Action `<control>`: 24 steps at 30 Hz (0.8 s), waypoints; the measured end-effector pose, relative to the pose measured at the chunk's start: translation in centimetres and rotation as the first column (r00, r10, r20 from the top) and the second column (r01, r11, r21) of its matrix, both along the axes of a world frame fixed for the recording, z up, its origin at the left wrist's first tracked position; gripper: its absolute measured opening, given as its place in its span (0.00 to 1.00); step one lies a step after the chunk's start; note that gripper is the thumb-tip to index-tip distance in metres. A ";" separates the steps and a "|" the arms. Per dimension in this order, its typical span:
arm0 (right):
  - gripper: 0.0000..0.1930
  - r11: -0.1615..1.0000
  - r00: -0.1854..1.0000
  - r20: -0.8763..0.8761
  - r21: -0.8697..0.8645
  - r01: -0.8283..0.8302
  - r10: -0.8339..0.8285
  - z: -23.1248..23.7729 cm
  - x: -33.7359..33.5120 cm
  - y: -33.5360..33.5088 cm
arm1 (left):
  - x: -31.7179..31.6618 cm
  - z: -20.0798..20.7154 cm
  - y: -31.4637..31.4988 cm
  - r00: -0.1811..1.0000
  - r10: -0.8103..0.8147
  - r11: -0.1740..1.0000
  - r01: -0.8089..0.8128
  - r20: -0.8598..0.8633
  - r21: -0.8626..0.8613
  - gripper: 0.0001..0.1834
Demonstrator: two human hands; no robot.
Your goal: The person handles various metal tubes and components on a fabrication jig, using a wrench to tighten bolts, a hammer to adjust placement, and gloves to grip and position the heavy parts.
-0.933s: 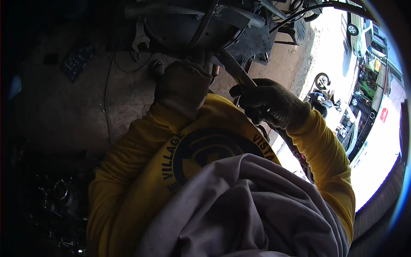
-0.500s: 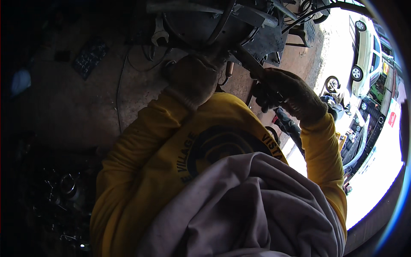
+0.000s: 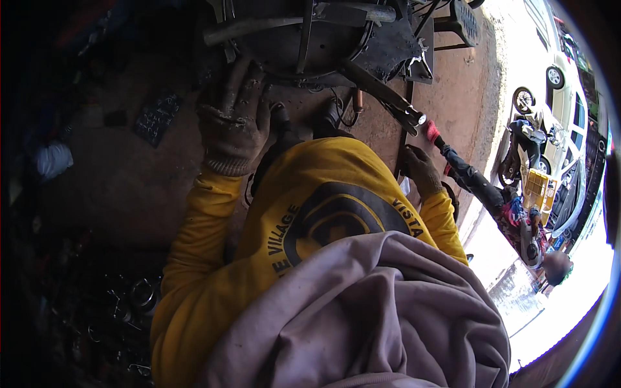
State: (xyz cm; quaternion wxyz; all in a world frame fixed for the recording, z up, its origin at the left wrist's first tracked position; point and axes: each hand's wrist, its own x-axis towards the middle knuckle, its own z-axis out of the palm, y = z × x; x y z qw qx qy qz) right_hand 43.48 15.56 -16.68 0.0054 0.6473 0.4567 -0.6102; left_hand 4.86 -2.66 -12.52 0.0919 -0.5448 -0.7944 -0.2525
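Note:
My left hand (image 3: 233, 123), in a dirty knitted work glove, is open with fingers stretched toward the left edge of a round dark metal plate (image 3: 272, 55); whether the fingertips touch it is too dark to tell. A tool like locking pliers (image 3: 381, 90) sits with its far end at the plate's right edge, and its shiny handle end slants toward me, held by neither hand. Below that end, at my right side, my gloved right hand (image 3: 420, 168) hangs with fingers loosely bent and apart, and nothing shows in it. Metal bars (image 3: 259, 26) cross the plate.
A cable with a copper-coloured handle (image 3: 358, 100) hangs under the plate. Another person (image 3: 479, 178) in jeans and red shoes is at the right. Beyond are a motorcycle (image 3: 527, 129), a yellow crate (image 3: 538, 191) and a pale car (image 3: 572, 97). Metal parts (image 3: 139, 294) lie in shadow at lower left.
My right hand has let go of the pliers-like tool and dropped toward my side. My left hand has moved left and its fingers have straightened. The other person has come further into view.

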 end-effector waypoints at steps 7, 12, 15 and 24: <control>0.15 0.954 0.968 0.196 -0.224 0.198 -0.155 -5.6 6.6 -4.5 | 2.1 -2.3 0.6 0.993 -0.087 0.929 0.053 -0.079 -0.367 0.39; 0.17 0.977 0.987 0.066 -0.168 -0.135 0.148 -11.0 10.9 -7.1 | 1.9 -1.5 0.8 0.990 -0.103 0.877 0.045 -0.096 -0.478 0.39; 0.17 0.979 0.981 0.044 -0.083 -0.184 0.188 -12.9 9.9 -7.2 | 1.7 0.5 1.1 0.983 -0.147 0.801 0.054 -0.108 -0.596 0.41; 0.22 0.988 0.998 -0.051 -0.149 -0.042 0.035 -17.3 7.0 -3.6 | 2.0 0.2 1.6 0.979 -0.160 0.776 0.047 -0.123 -0.629 0.44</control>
